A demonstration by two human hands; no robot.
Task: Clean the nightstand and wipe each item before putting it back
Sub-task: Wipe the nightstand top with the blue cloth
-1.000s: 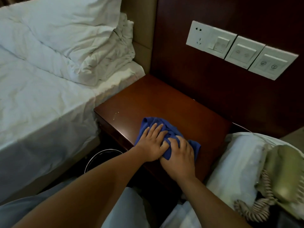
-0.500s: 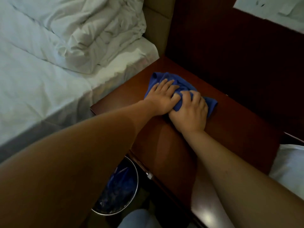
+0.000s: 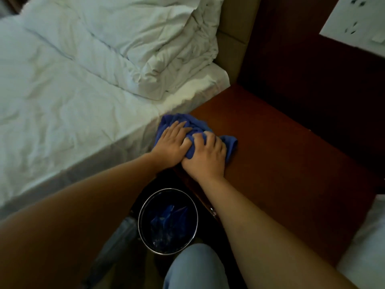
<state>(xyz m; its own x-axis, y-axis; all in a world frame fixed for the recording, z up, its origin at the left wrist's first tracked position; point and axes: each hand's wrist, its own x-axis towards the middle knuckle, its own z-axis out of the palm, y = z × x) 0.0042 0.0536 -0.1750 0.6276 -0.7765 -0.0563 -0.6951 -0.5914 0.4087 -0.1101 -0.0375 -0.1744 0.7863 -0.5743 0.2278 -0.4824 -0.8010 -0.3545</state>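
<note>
Nightstand (image 3: 281,163), its dark wooden top showing nothing but a cloth, is wiped by a person using both hands at the corner nearest the bed (image 3: 62,101). The blue cloth (image 3: 193,126) lies bunched at the left front corner of the top, part of it reaching past the edge toward the white sheet. The left hand (image 3: 173,144) presses it down with fingers laid nearly straight, while the right hand (image 3: 205,157), touching the left, has its fingers curled into the folds and grasps the cloth. A waste bin (image 3: 167,221) stands on the floor directly below that corner, something blue lying inside. The likely slip: a stroke carried further left would run the cloth off the edge, so it could drop toward the bin or drag grime onto the bedding. Open room lies to the right and toward the back panel, where the top shows bare wood; the bed side and the front edge leave almost no margin.
</note>
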